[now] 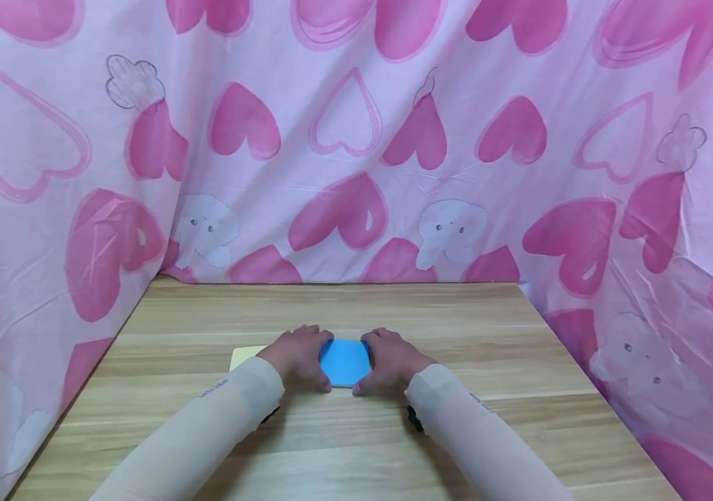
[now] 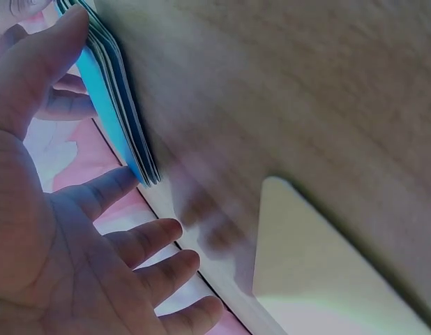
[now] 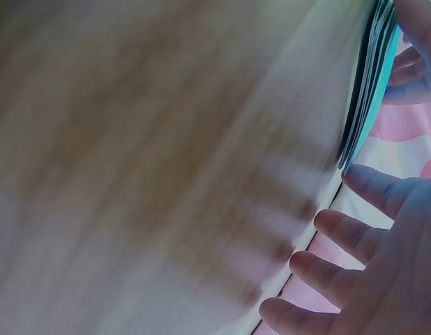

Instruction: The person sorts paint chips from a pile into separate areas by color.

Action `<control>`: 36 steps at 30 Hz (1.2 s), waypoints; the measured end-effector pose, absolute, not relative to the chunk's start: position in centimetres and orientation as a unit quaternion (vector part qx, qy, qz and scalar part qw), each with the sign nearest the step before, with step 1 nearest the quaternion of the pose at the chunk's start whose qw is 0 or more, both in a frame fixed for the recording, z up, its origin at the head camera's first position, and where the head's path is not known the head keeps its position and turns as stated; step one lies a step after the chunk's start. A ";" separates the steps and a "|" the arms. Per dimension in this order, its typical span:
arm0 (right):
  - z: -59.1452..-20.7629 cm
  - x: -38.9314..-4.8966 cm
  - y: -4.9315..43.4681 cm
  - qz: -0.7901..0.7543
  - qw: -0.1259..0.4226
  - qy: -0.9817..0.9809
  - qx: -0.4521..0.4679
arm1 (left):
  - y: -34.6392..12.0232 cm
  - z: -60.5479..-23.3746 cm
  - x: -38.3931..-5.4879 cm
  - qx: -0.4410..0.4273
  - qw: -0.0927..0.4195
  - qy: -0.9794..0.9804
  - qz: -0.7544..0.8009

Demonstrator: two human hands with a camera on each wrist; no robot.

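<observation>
Between my two hands is a stack of thin cards, blue on top, its several layers showing along the edge in both wrist views. My left hand grips its left side, thumb at the near corner and index fingertip at the far one. The right hand holds the opposite side in the same way. The other fingers of each hand spread away from the cards. Left of the stack lies a pale yellow card with rounded corners, partly hidden behind my left hand and sleeve in the head view.
The wood-grain table runs back to a pink heart-patterned curtain, which also hangs along both sides. Long pale sleeves cover both forearms.
</observation>
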State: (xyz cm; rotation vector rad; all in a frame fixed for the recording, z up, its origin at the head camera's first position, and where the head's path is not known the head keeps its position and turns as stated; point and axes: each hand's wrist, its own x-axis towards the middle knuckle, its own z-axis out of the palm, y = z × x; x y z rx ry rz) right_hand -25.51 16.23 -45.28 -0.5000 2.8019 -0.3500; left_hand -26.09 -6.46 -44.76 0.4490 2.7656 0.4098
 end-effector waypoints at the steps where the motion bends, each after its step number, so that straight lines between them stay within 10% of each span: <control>1: -45.3 -25.5 16.2 -0.123 0.136 0.968 -0.172 | -6.4 -44.7 -26.1 0.156 0.155 0.965 0.144; 36: -44.4 -26.1 19.9 -0.167 0.155 0.963 -0.142 | -3.3 -42.7 -26.3 0.205 0.132 0.955 0.168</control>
